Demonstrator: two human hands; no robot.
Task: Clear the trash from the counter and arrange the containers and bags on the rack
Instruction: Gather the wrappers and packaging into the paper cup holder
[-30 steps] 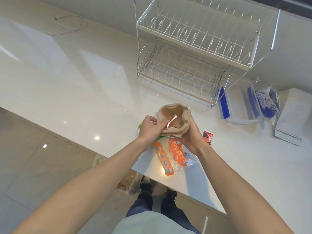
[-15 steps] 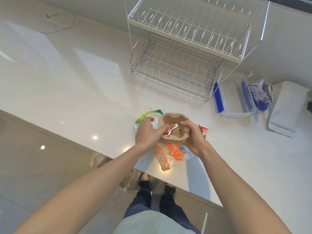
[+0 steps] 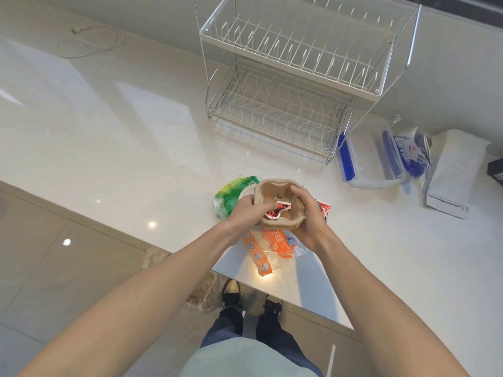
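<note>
both hands on brown pulp tray (image 3: 275,190): left hand (image 3: 246,210) pinching red wrapper (image 3: 279,212) inside, right hand (image 3: 309,213) gripping rim. rack (image 3: 294,85) at 12 o'clock.

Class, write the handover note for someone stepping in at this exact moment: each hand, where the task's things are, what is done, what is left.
Left hand: grips the brown pulp cup carrier, fingers on a red wrapper inside it.
Right hand: holds the carrier's other side.
Counter: green bag, orange packet, clear container, blue-printed bag and white bag.
Rack: both tiers bare.
Done: some trash gathered in the carrier.
Left: bin the trash, load the rack.
</note>
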